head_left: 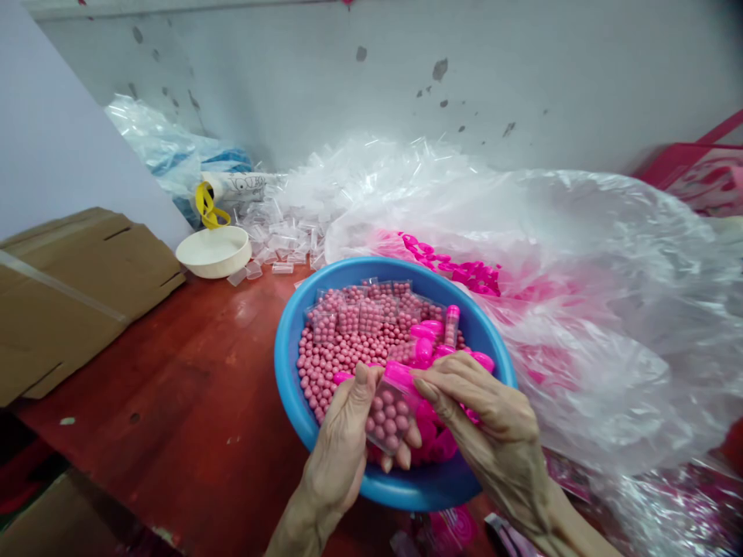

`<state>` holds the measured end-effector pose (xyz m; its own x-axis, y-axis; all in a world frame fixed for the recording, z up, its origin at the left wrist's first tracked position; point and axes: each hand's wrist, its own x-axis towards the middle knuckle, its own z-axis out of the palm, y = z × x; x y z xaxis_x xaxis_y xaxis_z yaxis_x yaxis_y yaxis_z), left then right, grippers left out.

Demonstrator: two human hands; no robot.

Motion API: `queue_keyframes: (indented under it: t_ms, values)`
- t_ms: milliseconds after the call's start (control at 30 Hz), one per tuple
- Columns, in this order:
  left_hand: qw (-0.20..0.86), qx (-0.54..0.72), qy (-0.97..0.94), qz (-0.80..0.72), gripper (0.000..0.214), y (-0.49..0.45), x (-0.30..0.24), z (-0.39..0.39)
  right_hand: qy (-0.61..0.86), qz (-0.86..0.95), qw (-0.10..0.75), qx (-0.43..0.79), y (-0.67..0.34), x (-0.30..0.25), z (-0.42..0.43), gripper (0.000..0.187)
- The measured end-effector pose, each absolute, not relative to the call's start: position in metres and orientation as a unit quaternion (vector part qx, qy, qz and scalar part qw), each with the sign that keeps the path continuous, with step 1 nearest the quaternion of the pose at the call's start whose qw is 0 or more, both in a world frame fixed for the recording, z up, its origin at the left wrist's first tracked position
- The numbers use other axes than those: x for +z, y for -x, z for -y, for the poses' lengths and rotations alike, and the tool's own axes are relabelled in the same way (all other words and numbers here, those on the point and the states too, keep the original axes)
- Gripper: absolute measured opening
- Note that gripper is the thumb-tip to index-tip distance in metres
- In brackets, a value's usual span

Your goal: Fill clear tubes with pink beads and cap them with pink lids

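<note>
Both hands work over a blue plastic basin (pixel 297 387), which holds a heap of loose pink beads (pixel 325 363). My left hand (pixel 342 441) grips a small clear bag of pink beads (pixel 386 424) from below. My right hand (pixel 491 418) pinches the bag's top edge, where a bright pink plastic piece (pixel 400 377) shows. Several filled clear packets (pixel 348 317) lie on the beads. Bright pink plastic parts (pixel 433 441) sit under and beside my right hand, with a pink tube (pixel 451 325) standing near the basin's far side.
A crumpled clear plastic sheet (pixel 580 309) with pink parts (pixel 453 267) lies right of the basin. A white bowl (pixel 213 251), yellow strap (pixel 209 205) and small clear sleeves (pixel 284 240) sit behind on the red wooden table (pixel 174 387). Flattened cardboard (pixel 75 298) lies left.
</note>
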<state>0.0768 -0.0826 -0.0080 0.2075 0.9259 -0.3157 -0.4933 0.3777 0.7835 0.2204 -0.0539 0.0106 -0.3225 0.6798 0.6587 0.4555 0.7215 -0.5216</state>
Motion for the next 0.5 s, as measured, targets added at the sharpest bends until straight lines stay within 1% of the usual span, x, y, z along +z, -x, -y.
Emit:
queue_keyframes:
  t_ms: [167,267,367,500]
  values:
    - [0.725,0.479,-0.285,-0.405,0.048,-0.076,-0.009,0.083,0.333,0.818,0.462,0.077,-0.221,0.013,0.057,0.017]
    - [0.708,0.473,-0.295,-0.434,0.049,-0.078,-0.013,0.084,0.324,0.829,0.455,0.027,-0.217,0.013,0.063,0.019]
    - [0.684,0.485,-0.299,-0.455,0.049,-0.079,-0.015,0.084,0.326,0.822,0.466,-0.018,-0.213,0.009,0.068,0.02]
    - [0.673,0.49,-0.303,-0.463,0.05,-0.078,-0.016,0.085,0.343,0.818,0.463,0.005,-0.212,0.004,0.07,0.02]
